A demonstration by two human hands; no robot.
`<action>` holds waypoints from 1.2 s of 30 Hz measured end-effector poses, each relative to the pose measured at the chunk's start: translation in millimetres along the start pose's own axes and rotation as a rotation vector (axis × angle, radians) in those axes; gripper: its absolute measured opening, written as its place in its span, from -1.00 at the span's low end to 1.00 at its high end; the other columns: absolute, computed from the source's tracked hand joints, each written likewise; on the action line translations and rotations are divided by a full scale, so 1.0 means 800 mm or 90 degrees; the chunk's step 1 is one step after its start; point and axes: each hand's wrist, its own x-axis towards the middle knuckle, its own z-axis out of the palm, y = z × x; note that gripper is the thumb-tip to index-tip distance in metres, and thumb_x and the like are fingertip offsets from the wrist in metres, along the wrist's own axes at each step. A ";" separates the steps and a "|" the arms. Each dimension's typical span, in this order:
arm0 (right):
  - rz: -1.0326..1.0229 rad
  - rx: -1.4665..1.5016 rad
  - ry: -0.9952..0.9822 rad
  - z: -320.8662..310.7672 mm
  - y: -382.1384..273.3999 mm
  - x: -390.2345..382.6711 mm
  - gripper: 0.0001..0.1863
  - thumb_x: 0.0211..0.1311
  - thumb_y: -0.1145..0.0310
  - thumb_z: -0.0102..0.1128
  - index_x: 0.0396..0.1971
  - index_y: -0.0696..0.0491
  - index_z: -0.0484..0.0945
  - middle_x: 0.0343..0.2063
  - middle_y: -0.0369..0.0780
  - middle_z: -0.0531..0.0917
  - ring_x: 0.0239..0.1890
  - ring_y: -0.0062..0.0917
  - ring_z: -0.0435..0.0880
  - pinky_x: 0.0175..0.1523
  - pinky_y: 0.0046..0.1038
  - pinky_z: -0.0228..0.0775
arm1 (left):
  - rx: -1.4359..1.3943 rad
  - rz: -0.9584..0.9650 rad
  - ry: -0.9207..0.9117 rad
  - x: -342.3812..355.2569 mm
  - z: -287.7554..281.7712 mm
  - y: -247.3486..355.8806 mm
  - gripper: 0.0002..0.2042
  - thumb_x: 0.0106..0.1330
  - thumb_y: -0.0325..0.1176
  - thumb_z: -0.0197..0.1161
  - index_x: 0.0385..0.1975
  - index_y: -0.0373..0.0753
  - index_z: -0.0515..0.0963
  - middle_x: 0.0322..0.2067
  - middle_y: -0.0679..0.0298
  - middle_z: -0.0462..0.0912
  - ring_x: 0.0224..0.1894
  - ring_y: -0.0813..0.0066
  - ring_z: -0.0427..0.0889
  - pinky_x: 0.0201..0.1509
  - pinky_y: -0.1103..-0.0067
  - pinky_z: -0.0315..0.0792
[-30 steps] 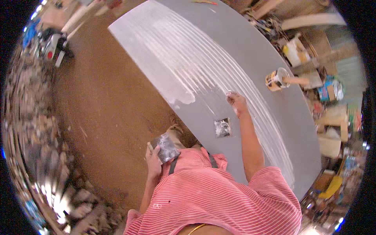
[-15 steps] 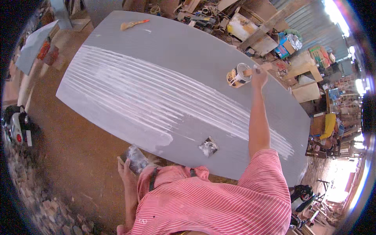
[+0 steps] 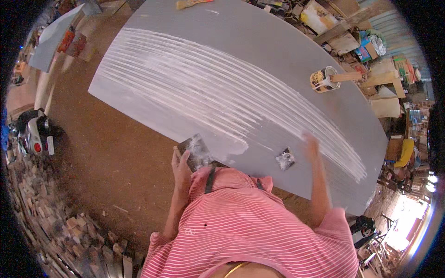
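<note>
My left hand (image 3: 181, 167) grips a square dark metal plate (image 3: 194, 148) smeared with white paste, beside the near edge of a long grey curved board (image 3: 278, 55). My right hand (image 3: 311, 143), blurred, is over the board, right of a small dark square piece (image 3: 282, 161) with white paste on it; what it holds, if anything, is unclear. Across the board runs a band of white paste (image 3: 185, 83) in parallel ridges. A tin can (image 3: 319, 81) with a wooden stick (image 3: 347, 76) across its mouth stands on the board, and a paintbrush (image 3: 187, 3) lies at its far side.
Piled boards, boxes and scrap (image 3: 345, 41) line the far side. At the left are a leaning sheet (image 3: 53, 37), a motor scooter (image 3: 34, 136) and offcuts of wood (image 3: 76, 227) on the earth floor (image 3: 106, 176). A bright opening (image 3: 403, 222) shows at the right.
Half a second ago my right hand reached to the can's stick; it has come down toward the small square piece. My left hand's plate appears higher, and the view has turned since a second ago.
</note>
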 end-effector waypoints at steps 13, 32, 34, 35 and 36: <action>0.125 -0.095 0.100 0.075 -0.101 -0.089 -0.18 -0.13 0.37 0.37 0.20 0.15 0.18 0.05 0.03 0.34 0.14 -0.07 0.25 0.22 -0.16 0.08 | -0.062 -0.038 -0.195 0.041 -0.002 -0.019 -0.61 0.29 -0.47 0.07 0.10 -0.45 0.29 -0.02 0.18 0.46 -0.01 0.45 0.46 0.08 0.58 0.36; -0.555 -0.129 -0.030 0.080 -0.370 0.105 -0.49 -0.03 0.57 0.03 -0.04 -0.20 0.57 -0.14 -0.12 0.46 -0.08 -0.26 0.44 0.05 -0.27 0.33 | -0.095 0.008 0.266 -0.091 -0.155 -0.105 -0.55 0.25 -0.36 0.13 0.10 -0.44 0.29 -0.12 0.18 0.46 -0.13 0.48 0.47 -0.05 0.61 0.38; -0.569 -0.147 -0.038 0.079 -0.365 0.098 -0.48 -0.04 0.57 0.03 -0.04 -0.22 0.57 -0.12 -0.13 0.45 -0.08 -0.25 0.43 0.05 -0.26 0.33 | -0.147 -0.002 0.327 -0.103 -0.127 -0.094 -0.25 0.20 -0.27 0.17 0.28 -0.54 -0.03 0.34 -0.05 -0.04 0.39 0.27 -0.03 0.39 0.49 -0.09; -0.563 -0.153 -0.035 0.079 -0.361 0.095 -0.47 -0.04 0.57 0.03 -0.04 -0.23 0.57 -0.10 -0.13 0.44 -0.07 -0.25 0.43 0.05 -0.26 0.33 | -0.162 -0.005 0.341 -0.109 -0.124 -0.097 -0.25 0.20 -0.27 0.17 0.28 -0.54 -0.03 0.34 -0.05 -0.04 0.39 0.27 -0.03 0.39 0.49 -0.09; -0.574 -0.163 -0.043 0.076 -0.361 0.091 -0.47 -0.04 0.57 0.03 -0.04 -0.23 0.57 -0.10 -0.13 0.44 -0.07 -0.25 0.43 0.05 -0.26 0.33 | -0.116 0.027 0.324 -0.114 -0.124 -0.099 -0.43 0.23 -0.31 0.15 0.17 -0.48 0.15 0.12 0.08 0.23 0.15 0.38 0.22 0.20 0.55 0.12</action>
